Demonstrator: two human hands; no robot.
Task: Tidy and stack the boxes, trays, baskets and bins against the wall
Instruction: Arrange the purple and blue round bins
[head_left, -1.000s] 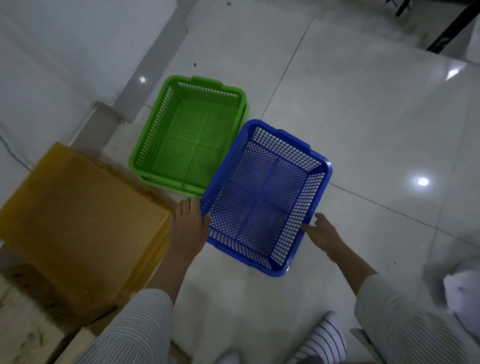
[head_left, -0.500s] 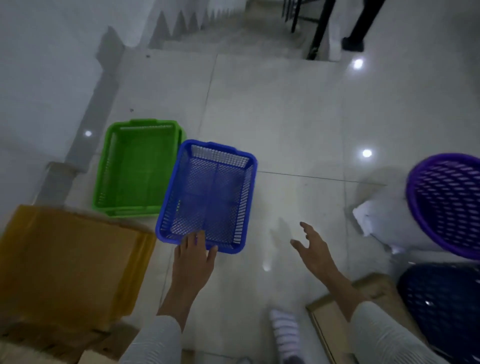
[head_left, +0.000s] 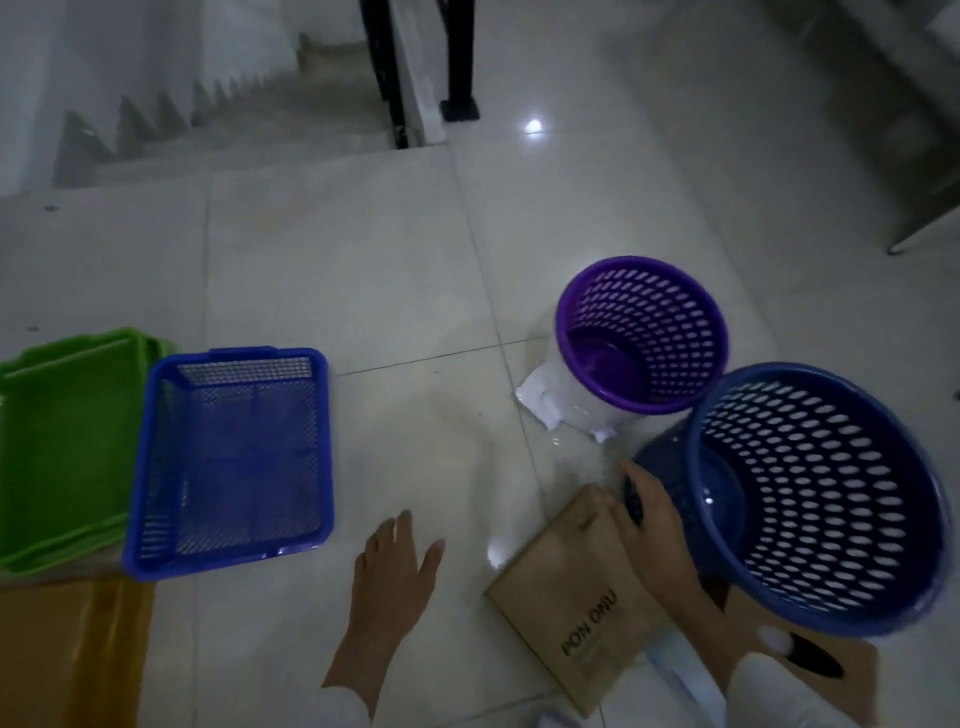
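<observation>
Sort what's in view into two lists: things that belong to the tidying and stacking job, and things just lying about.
Belongs to the job:
green tray
blue mesh tray
purple round basket
blue round basket, touched by the right hand
cardboard box
yellow box

Just lying about:
white bag under the purple basket
stairs
black railing post

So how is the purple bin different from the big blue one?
The purple bin looks smaller than the blue bin. Purple stands untouched on white wrapping; blue is tilted, with the right hand on its side. Both are round with holes.
</observation>
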